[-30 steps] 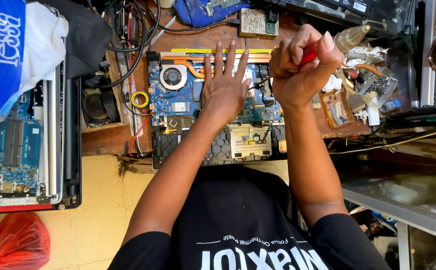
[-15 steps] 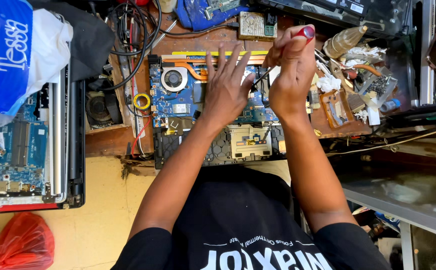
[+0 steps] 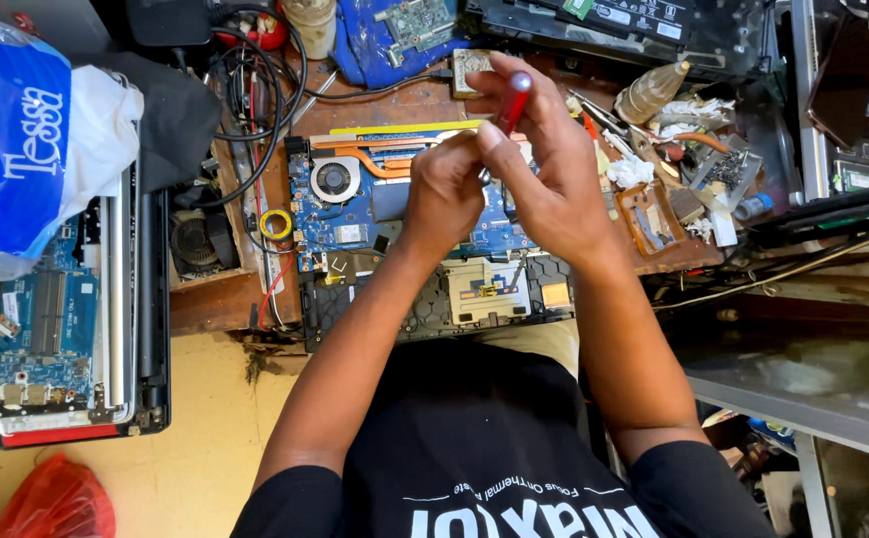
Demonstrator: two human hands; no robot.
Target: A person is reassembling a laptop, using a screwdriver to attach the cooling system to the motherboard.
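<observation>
Already opened, the laptop (image 3: 405,229) lies with its blue board bare.
Right hand (image 3: 554,189) grips a red-handled screwdriver (image 3: 512,100) at 12 o'clock; left hand (image 3: 444,189) pinches its shaft over the board, which is not yet lifted out.

Two hands: left hand (image 3: 444,189), right hand (image 3: 544,174). One red-handled screwdriver (image 3: 512,100). Two opened laptops with blue circuit boards: one centre (image 3: 355,214), one left (image 3: 26,329). One yellow tape ring (image 3: 275,224). One red plastic bag (image 3: 51,503).
</observation>
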